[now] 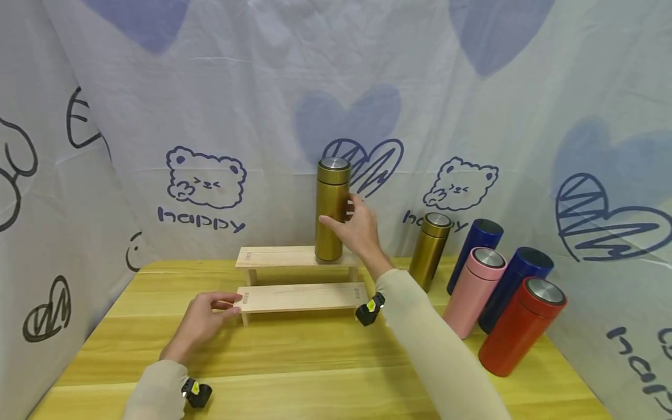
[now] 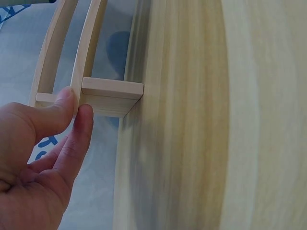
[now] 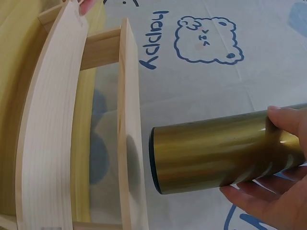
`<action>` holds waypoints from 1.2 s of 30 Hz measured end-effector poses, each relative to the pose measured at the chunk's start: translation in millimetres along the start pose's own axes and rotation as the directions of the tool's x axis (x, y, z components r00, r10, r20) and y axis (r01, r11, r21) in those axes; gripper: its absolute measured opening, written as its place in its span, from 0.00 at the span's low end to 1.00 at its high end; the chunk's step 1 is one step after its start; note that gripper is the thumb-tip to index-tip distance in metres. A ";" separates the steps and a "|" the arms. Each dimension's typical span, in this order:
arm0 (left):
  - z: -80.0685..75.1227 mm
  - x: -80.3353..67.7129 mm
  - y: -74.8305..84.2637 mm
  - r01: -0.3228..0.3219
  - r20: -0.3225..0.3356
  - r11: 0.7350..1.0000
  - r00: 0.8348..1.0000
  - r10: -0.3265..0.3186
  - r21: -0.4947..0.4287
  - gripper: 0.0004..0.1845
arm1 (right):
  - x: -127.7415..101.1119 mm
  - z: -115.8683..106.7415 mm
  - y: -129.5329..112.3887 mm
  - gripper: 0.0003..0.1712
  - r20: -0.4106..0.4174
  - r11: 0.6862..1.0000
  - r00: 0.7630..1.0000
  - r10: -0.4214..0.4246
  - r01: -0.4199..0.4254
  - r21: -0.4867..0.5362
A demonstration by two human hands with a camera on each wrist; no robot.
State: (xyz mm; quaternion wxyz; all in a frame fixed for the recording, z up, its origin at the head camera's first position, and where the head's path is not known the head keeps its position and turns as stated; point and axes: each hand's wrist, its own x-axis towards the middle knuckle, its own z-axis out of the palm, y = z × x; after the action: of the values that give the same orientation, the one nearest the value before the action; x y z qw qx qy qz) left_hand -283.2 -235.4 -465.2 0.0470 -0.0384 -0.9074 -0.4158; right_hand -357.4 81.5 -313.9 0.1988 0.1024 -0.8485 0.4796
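A white cloth backdrop [image 1: 252, 87] printed with blue hearts and bears hangs behind and to both sides of the wooden table [image 1: 315, 373]; on the table stands a small two-step wooden shelf [image 1: 301, 294], its long axis running left to right across the view; to its right, well apart from the hands, stands a cluster of flasks: a second gold one [image 1: 429, 249], two dark blue [image 1: 475, 252], a pink one [image 1: 474, 291] and a red one [image 1: 521, 333]; the gold flask [image 1: 331, 210] stands upright on the right part of the upper step, its base at or just on the board, though the right wrist view cannot settle whether it bears its full weight there; the right hand [image 1: 357, 230] is wrapped around its middle from the right side, thumb in front and fingers behind, so the flask lies directly in that hand's grasp with its long axis vertical; the left hand [image 1: 202, 319] is farther off, its thumb and forefinger pinching the left end of the lower step [image 2: 111, 98], apparently steadying the shelf.
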 end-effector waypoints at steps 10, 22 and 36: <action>0.1 1.4 1.9 -0.005 -0.012 1.000 1.000 0.005 -0.006 0.15 | -2.0 12.5 -6.6 0.41 -0.018 0.999 0.999 -0.035 0.035 0.005; 1.7 3.7 5.1 0.019 0.003 1.000 1.000 -0.019 -0.012 0.15 | -1.3 25.7 -14.5 0.41 -0.011 0.999 0.999 -0.038 0.038 0.009; 1.7 3.0 4.3 0.026 0.000 0.999 1.000 -0.026 -0.019 0.15 | 3.9 49.7 -25.2 0.39 0.013 0.997 0.999 -0.046 0.045 0.054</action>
State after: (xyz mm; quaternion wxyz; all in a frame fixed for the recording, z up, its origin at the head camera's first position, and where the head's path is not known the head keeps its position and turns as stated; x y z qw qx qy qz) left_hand -285.8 -231.2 -462.8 0.0413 -0.0267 -0.9038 -0.4251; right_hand -363.6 26.0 -315.6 0.2007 0.1307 -0.8341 0.4969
